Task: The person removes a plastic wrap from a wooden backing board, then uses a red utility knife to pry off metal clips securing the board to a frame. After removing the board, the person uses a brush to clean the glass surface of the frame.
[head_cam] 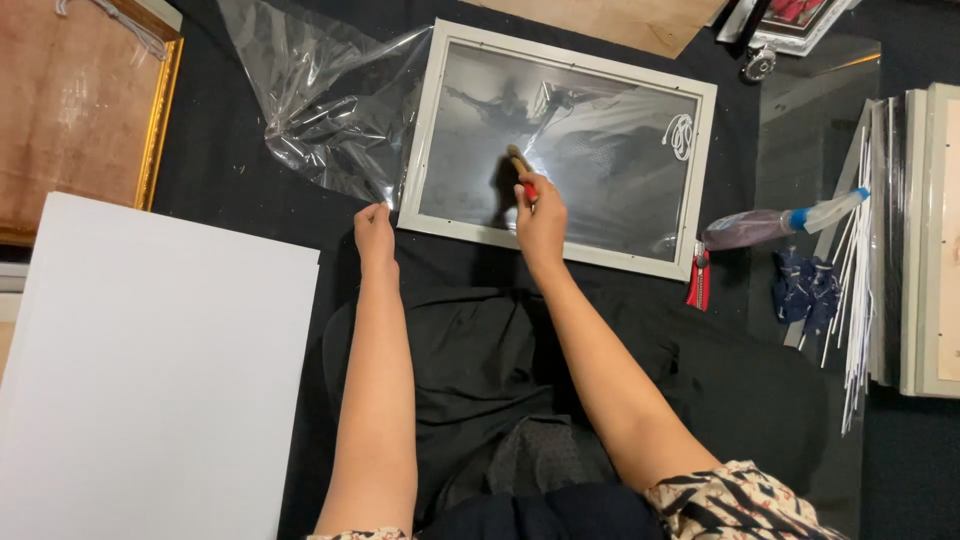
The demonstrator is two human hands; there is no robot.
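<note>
Glass-fronted frame and a small brush in the right grip

White picture frame [557, 150] lay on the black cloth [230, 150] with its long axis running from 9 to 3 o'clock, just at 12 o'clock from both hands. The right hand [541, 222] was the nearer, closed around a red-handled brush [521, 172] whose tip touched the glass and pointed toward 11 o'clock. The left hand [374, 230] sat curled shut and empty at the frame's lower left corner, beside the clear plastic wrap [320, 100].
</note>
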